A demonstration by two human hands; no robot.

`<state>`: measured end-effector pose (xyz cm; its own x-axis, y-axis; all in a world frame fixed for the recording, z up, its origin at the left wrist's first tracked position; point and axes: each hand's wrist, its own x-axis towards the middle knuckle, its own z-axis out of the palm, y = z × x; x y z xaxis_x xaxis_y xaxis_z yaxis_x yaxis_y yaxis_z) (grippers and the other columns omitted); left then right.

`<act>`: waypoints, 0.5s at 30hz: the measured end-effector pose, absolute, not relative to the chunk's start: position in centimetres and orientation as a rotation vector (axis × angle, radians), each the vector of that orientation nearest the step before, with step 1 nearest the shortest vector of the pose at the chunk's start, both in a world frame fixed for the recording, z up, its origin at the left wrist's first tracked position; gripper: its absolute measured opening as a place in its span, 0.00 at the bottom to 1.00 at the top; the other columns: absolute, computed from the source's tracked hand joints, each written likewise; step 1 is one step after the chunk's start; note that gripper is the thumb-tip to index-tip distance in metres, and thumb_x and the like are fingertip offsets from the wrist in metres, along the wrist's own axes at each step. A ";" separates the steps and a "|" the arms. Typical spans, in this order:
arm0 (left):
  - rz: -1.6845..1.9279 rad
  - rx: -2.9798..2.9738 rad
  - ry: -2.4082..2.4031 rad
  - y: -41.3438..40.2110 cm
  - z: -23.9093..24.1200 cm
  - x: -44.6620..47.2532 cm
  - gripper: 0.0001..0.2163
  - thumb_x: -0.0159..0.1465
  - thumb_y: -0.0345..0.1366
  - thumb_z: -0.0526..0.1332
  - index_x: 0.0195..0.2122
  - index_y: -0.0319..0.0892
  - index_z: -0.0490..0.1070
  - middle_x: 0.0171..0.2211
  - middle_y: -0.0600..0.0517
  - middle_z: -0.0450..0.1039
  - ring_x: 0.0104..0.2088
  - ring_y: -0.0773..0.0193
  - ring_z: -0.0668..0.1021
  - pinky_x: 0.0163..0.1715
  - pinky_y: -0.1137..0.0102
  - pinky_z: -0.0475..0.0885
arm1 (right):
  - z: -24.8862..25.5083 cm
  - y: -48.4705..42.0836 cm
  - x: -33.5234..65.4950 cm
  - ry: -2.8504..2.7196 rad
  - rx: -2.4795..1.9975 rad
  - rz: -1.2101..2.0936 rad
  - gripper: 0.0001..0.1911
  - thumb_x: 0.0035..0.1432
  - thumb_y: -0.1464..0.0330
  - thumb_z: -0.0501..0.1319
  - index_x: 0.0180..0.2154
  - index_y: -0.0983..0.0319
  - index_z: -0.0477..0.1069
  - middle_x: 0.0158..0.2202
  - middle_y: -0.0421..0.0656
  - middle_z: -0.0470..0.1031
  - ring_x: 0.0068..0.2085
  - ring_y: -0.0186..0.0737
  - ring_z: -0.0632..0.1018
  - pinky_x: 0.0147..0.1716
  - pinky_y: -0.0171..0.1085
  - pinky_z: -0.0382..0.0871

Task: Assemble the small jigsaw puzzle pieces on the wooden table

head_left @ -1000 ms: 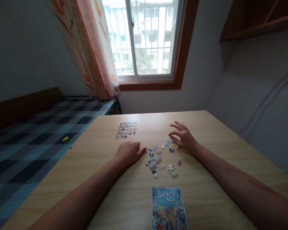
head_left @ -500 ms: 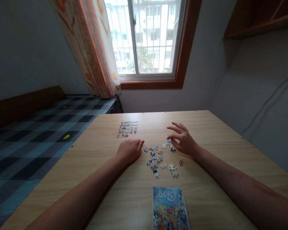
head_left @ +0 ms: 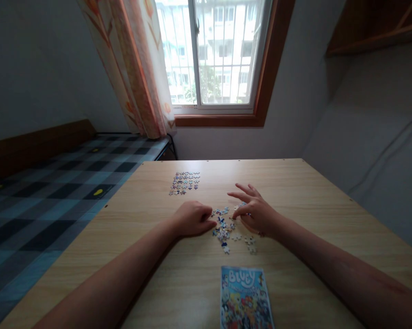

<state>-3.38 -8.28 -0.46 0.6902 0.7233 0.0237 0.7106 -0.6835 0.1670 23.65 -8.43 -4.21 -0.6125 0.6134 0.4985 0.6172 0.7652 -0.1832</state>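
My left hand [head_left: 194,219] rests on the table with its fingers curled, beside the left edge of a loose heap of jigsaw pieces [head_left: 223,233]; whether anything is inside it is hidden. Over the heap's right side is my right hand [head_left: 256,209], its outer fingers stretched apart. One lowered fingertip touches or nearly touches a small jigsaw piece [head_left: 232,218]. Pale pieces [head_left: 251,244] lie just below this hand, and others are partly covered by it. Farther back on the left, several more pieces [head_left: 184,183] are laid out in rows.
A blue picture box or booklet marked "Bluey" [head_left: 246,297] lies at the near side of the wooden table [head_left: 178,292]. To the left stands a bed with a checked cover [head_left: 72,183]. A window [head_left: 223,55] and curtain [head_left: 134,68] are behind the table.
My right hand has moved left and nearer, lowering a finger to the heap. My left hand has shifted slightly right, its thumb now showing along the heap's edge. The view has shifted slightly.
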 end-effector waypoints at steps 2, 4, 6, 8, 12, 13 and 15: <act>0.113 2.760 1.182 -8.2 -0.4 -3.4 0.14 0.63 0.46 0.58 0.25 0.43 0.69 0.23 0.53 0.72 0.25 0.64 0.71 0.27 0.70 0.59 | -4.3 -8.2 23.9 -2.400 -0.934 -0.015 0.20 0.49 0.80 0.61 0.31 0.49 0.82 0.61 0.39 0.71 0.68 0.58 0.60 0.62 0.69 0.49; 0.111 2.768 1.189 -8.2 -0.5 -3.3 0.13 0.63 0.45 0.58 0.25 0.43 0.69 0.23 0.53 0.72 0.25 0.64 0.71 0.27 0.70 0.58 | -4.3 -8.1 24.0 -2.386 -0.931 -0.016 0.20 0.50 0.80 0.61 0.33 0.48 0.83 0.60 0.39 0.72 0.68 0.58 0.60 0.62 0.69 0.50; 0.125 2.768 1.178 -8.2 -0.5 -3.3 0.14 0.64 0.45 0.58 0.25 0.43 0.69 0.23 0.53 0.72 0.25 0.64 0.71 0.27 0.70 0.58 | -4.0 -8.2 23.9 -2.385 -0.910 -0.005 0.20 0.51 0.80 0.61 0.34 0.49 0.83 0.60 0.40 0.71 0.68 0.56 0.60 0.62 0.68 0.51; 0.141 2.758 1.153 -8.1 -0.6 -3.3 0.16 0.63 0.48 0.59 0.24 0.43 0.68 0.22 0.54 0.71 0.24 0.65 0.69 0.26 0.70 0.56 | -3.6 -8.6 23.7 -2.403 -0.882 0.024 0.19 0.52 0.79 0.61 0.35 0.50 0.82 0.61 0.40 0.71 0.68 0.55 0.59 0.63 0.68 0.51; 0.158 2.725 1.113 -8.1 -0.6 -3.5 0.19 0.61 0.53 0.61 0.23 0.43 0.66 0.20 0.55 0.68 0.22 0.67 0.66 0.25 0.70 0.54 | -2.7 -9.8 23.0 -2.484 -0.821 0.115 0.17 0.53 0.77 0.62 0.37 0.50 0.82 0.63 0.40 0.68 0.69 0.53 0.59 0.64 0.66 0.50; 0.161 2.716 1.110 -8.1 -0.6 -3.5 0.19 0.61 0.52 0.61 0.23 0.43 0.65 0.19 0.55 0.67 0.22 0.67 0.65 0.25 0.70 0.54 | -2.5 -10.0 22.9 -2.505 -0.810 0.131 0.16 0.54 0.76 0.62 0.38 0.50 0.82 0.63 0.40 0.68 0.69 0.53 0.58 0.64 0.66 0.50; 0.165 2.699 1.113 -8.1 -0.5 -3.5 0.17 0.61 0.49 0.61 0.22 0.43 0.65 0.19 0.56 0.67 0.21 0.67 0.65 0.25 0.70 0.54 | -2.4 -10.3 22.8 -2.536 -0.806 0.144 0.13 0.57 0.72 0.64 0.41 0.50 0.81 0.64 0.41 0.68 0.69 0.53 0.58 0.64 0.66 0.49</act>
